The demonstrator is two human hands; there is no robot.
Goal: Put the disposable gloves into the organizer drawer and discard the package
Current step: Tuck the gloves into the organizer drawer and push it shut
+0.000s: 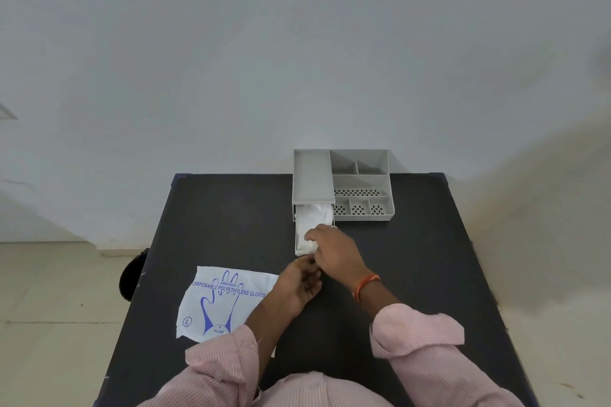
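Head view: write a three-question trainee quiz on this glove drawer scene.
1. True or false: the drawer of the organizer is pulled out.
2. Where does the package lie? A: inside the drawer. B: flat on the table, outside the organizer. C: in the organizer's top compartments.
3. Which hand reaches over the gloves in the drawer?

Key: 1 true; 2 B; 3 the right hand.
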